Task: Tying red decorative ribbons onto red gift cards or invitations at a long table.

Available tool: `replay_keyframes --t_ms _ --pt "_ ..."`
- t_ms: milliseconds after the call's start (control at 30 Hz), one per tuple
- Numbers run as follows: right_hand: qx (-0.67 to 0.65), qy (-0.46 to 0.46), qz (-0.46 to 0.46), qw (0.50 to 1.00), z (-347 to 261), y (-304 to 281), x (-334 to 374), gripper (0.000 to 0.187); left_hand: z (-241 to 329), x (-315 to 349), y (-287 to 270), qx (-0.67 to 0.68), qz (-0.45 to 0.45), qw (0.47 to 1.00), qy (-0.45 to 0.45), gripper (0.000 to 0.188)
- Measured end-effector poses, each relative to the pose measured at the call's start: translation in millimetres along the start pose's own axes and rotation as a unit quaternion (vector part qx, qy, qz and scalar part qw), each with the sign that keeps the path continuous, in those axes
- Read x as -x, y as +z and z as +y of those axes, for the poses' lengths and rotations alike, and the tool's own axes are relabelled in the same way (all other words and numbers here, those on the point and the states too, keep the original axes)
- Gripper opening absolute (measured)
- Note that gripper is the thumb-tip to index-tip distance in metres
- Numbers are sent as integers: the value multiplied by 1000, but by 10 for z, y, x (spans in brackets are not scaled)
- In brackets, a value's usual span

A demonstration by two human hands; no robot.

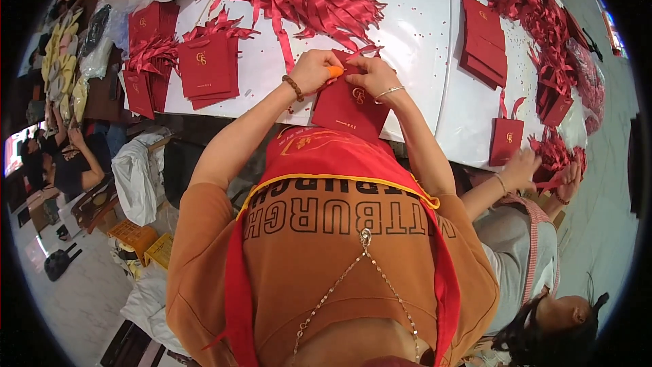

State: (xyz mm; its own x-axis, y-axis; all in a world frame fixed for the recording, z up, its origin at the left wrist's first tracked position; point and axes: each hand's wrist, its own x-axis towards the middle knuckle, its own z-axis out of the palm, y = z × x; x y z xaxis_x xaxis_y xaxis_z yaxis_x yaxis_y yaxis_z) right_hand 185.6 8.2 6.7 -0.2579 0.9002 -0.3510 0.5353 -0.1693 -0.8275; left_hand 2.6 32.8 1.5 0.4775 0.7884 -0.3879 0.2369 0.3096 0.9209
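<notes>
A flat red paper gift bag [351, 107] with a gold emblem lies at the table's near edge in front of me. My left hand [312, 73] is closed at the bag's upper left edge; an orange finger cover [335, 71] shows on one digit. What its fingertips hold is hidden. At the bag's top edge, the fingers of my right hand [376, 78] are bent and closed on the bag. A red ribbon [367, 49] sticks out just beyond that hand.
A big heap of red ribbons [305, 0] spreads over the white table [414, 41]. Stacked red bags [207, 68] stand at left, with another stack [483, 44] at right. A co-worker's hands [521, 171] handle ribboned bags at right. Yellow crates [136, 236] sit on the floor.
</notes>
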Motion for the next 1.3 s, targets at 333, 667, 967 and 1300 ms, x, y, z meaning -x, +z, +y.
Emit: replay_keyframes --t_ms 333,667,967,1300 --pt "165 -87 142 972 -55 207 -5 15 225 110 222 -586 61 753 293 14" --pt "155 -31 75 985 -196 135 111 19 365 37 168 -611 -38 750 249 9" --pt "97 -1 48 994 -173 81 119 32 316 11 14 -297 -47 953 33 4" --pt "56 -8 50 997 194 43 -84 34 30 -46 -75 -200 45 972 111 13"
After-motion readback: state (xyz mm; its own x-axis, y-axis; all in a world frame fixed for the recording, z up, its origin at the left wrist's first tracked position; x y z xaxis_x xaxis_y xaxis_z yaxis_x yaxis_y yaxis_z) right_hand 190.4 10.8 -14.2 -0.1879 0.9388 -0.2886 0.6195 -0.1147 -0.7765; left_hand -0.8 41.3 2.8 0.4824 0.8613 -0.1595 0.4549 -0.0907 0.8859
